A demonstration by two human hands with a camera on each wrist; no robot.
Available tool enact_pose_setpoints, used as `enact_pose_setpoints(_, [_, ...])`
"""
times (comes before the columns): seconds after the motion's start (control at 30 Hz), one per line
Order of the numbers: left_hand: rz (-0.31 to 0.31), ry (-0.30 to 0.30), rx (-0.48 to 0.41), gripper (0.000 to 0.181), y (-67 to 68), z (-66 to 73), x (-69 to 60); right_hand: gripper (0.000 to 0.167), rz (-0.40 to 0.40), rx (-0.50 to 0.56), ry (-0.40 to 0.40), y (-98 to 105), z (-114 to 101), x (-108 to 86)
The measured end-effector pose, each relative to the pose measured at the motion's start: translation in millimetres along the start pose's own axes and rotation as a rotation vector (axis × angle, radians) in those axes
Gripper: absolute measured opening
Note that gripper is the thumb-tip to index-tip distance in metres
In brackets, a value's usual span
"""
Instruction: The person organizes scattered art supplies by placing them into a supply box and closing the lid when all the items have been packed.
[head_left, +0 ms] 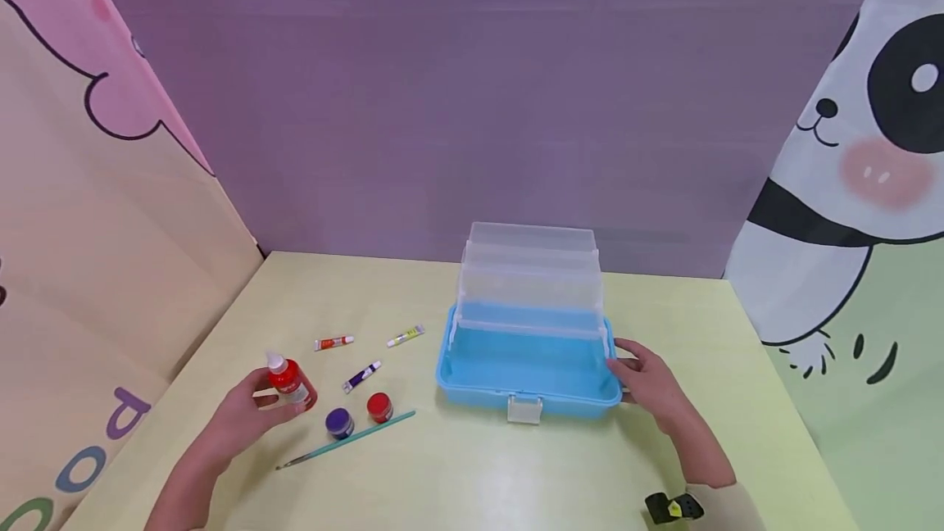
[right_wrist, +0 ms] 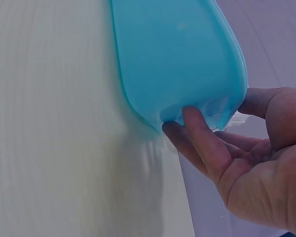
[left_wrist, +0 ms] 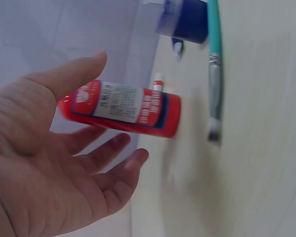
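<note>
At the left, my left hand (head_left: 239, 415) holds a red paint bottle (head_left: 293, 383) with a pale pointed cap. The left wrist view shows thumb and fingers round the bottle (left_wrist: 123, 108), its printed label facing the camera. Whether its base touches the table cannot be told. A light-blue storage box (head_left: 527, 363) stands with its clear lid (head_left: 533, 277) raised and its inside bare. My right hand (head_left: 652, 379) grips the box's right end. In the right wrist view the thumb is at the rim and the fingers press the blue wall (right_wrist: 182, 54).
Near the left hand are a purple-lidded jar (head_left: 339, 423), a red-lidded jar (head_left: 379, 406) and a teal paintbrush (head_left: 350, 442). Beyond them lie orange (head_left: 334, 342), purple (head_left: 361, 376) and yellow (head_left: 406, 336) paint tubes. A purple backdrop (head_left: 516, 88) rises behind the table.
</note>
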State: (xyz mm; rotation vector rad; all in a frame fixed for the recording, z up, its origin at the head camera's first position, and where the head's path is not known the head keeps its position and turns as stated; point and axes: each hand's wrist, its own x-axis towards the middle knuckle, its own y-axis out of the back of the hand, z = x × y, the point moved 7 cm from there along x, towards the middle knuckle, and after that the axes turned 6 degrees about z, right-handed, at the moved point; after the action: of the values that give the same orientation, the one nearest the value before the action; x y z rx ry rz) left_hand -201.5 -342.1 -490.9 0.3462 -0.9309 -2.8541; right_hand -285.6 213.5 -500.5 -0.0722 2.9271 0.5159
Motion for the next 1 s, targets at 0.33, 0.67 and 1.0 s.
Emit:
enact_pose_setpoints(0.33, [0.055, 0.057, -0.011, 0.079, -1.8, -20.8, 9.3, 0.051, 0.010, 0.029, -0.003, -6.0, 3.4, 1.6])
enact_pose_setpoints(0.67, [0.076, 0.064, 0.027, 0.079, -3.9, -28.3, 18.1, 0.050, 0.032, 0.035, -0.008, -5.1, 3.1, 2.7])
enact_pose_setpoints(1.0, [0.145, 0.065, 0.052, 0.084, -3.4, -19.2, 30.2, 0.050, 0.065, 0.061, -0.010, 2.2, 4.0, 2.1])
